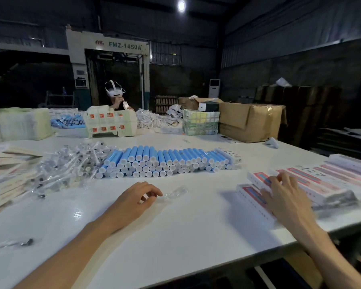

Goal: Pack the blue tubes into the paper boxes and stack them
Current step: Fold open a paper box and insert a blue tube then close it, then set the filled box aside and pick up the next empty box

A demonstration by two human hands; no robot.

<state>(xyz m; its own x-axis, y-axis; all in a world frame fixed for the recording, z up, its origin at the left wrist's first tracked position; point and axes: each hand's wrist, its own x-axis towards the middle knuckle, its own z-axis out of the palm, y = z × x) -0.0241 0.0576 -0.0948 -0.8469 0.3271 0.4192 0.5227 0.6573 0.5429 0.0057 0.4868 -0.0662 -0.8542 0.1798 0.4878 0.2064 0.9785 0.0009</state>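
On the white table (196,226), mid-frame, sits a stack of blue tubes (165,161), the landmark here. The tubes lie on their sides in several layers, packed side by side in rows that run left to right. Each tube's long axis runs from near edge to far edge, white caps pointing toward the camera wearer.

Left hand (138,197): in front of the stack, near its left half, on the table. Fingers curled, thumb and forefinger meet on the end of a small clear plastic piece (175,192) and pinch it. The piece lies flat and points right.

Right hand (283,192): in front of and right of the stack, on top of paper boxes (321,180). Fingers bent and slightly spread, tips on the upper box. It is blurred, so I cannot tell whether it grips or just presses.

The boxes are long, white with red and blue print, and overlap in a fanned row. Their long axes run roughly left to right, slanted.

Left of the stack and touching it: a heap of clear-wrapped pieces (71,163). Behind the stack and to its right: a brown carton (250,124). Behind it and to its left: a second person (115,94) in a white headset with another pile of blue tubes.
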